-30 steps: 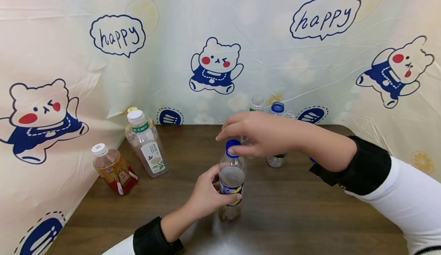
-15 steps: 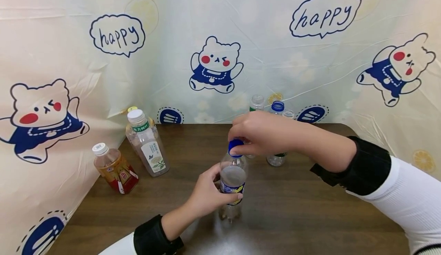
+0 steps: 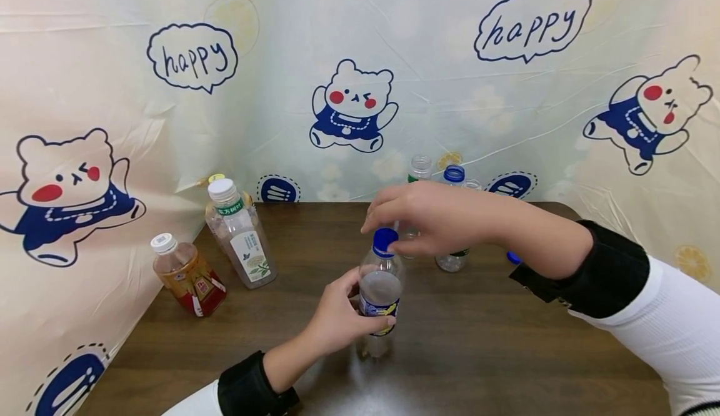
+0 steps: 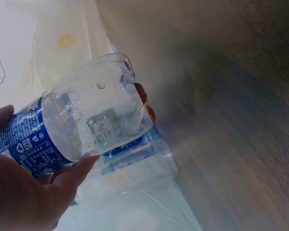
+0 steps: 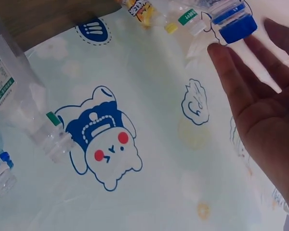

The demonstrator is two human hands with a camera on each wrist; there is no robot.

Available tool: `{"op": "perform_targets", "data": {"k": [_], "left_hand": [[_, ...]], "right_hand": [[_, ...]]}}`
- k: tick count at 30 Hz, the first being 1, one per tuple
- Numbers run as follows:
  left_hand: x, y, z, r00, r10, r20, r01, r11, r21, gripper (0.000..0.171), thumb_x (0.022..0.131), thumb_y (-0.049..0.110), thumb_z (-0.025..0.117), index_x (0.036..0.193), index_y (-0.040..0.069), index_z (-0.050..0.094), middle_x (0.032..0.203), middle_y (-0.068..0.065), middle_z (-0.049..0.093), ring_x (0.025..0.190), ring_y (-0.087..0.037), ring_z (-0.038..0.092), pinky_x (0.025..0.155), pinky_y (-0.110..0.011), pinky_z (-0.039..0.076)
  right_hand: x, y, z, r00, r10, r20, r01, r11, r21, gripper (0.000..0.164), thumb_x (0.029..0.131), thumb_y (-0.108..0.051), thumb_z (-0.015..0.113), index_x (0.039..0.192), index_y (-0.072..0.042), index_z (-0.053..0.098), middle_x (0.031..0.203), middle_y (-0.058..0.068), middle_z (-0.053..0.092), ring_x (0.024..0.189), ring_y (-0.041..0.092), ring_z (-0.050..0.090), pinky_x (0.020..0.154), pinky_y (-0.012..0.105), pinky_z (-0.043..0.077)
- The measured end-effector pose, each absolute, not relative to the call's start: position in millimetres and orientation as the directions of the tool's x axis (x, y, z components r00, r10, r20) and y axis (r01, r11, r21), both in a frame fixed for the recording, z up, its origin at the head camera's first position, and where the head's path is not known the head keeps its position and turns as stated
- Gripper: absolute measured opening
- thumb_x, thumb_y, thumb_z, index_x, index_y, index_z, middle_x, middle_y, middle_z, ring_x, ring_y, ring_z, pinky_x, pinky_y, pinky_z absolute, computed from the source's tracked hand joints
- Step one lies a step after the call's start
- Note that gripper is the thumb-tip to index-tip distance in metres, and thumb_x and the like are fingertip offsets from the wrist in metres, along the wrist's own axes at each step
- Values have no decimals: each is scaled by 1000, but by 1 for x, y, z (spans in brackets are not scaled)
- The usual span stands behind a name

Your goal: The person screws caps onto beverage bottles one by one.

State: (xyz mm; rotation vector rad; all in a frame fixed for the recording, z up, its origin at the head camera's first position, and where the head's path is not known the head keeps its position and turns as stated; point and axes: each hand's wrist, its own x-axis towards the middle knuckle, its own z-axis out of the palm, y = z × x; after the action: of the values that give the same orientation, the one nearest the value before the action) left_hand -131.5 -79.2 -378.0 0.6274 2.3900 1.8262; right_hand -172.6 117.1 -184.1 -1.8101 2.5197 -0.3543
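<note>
A clear plastic bottle (image 3: 380, 278) with a blue-and-yellow label stands upright at mid-table. Its blue cap (image 3: 385, 242) is on the neck. My left hand (image 3: 337, 316) grips the bottle around the label from the left; the left wrist view shows the thumb and fingers wrapped on the label (image 4: 31, 139) and the bottle's base beyond. Over the cap hovers my right hand (image 3: 439, 219), its fingers extended and spread, with the thumb tip close by the cap's right side. In the right wrist view a gap shows between the fingers (image 5: 233, 79) and the blue cap (image 5: 238, 30).
At the left stand a bottle of reddish drink (image 3: 191, 278) with a white cap and a tall white-capped bottle (image 3: 244, 241), another yellow-capped one behind it. Uncapped bottles (image 3: 452, 260) stand behind my right hand. A blue cap (image 3: 514, 257) lies near my right wrist on the brown table (image 3: 506, 353).
Half a second ago my right fingers were curled on the blue cap; now they have spread and come off it. My left hand keeps its hold on the bottle.
</note>
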Motion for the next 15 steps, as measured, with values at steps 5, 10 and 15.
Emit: {"op": "perform_targets", "data": {"k": [5,10,15], "left_hand": [[-132,-79,-378,-913,363,189,279,214,936,64,74,18,87,130,18,55,117,-4,62,107,-21,61,86,-44,53],[-132,-78,-377,-909,370,193,286,214,934,63,74,19,87,129,18,56,116,-3,62,106,-20,61,86,-41,53],[-131,-77,-376,-907,379,183,276,207,939,62,75,18,86,129,18,56,117,-3,62,106,-20,61,86,-41,54]], "right_hand": [[-173,116,-185,-294,-951,96,-943,272,-193,21,88,-6,71,108,-9,70,100,-1,68,87,11,61,77,24,54],[-171,112,-191,-368,-923,112,-929,359,-94,15,90,-21,72,96,-8,70,86,-1,66,73,10,59,66,21,52],[-170,108,-194,-416,-901,122,-909,415,-40,22,91,-30,71,88,-8,69,76,-3,63,67,8,56,61,20,50]]}}
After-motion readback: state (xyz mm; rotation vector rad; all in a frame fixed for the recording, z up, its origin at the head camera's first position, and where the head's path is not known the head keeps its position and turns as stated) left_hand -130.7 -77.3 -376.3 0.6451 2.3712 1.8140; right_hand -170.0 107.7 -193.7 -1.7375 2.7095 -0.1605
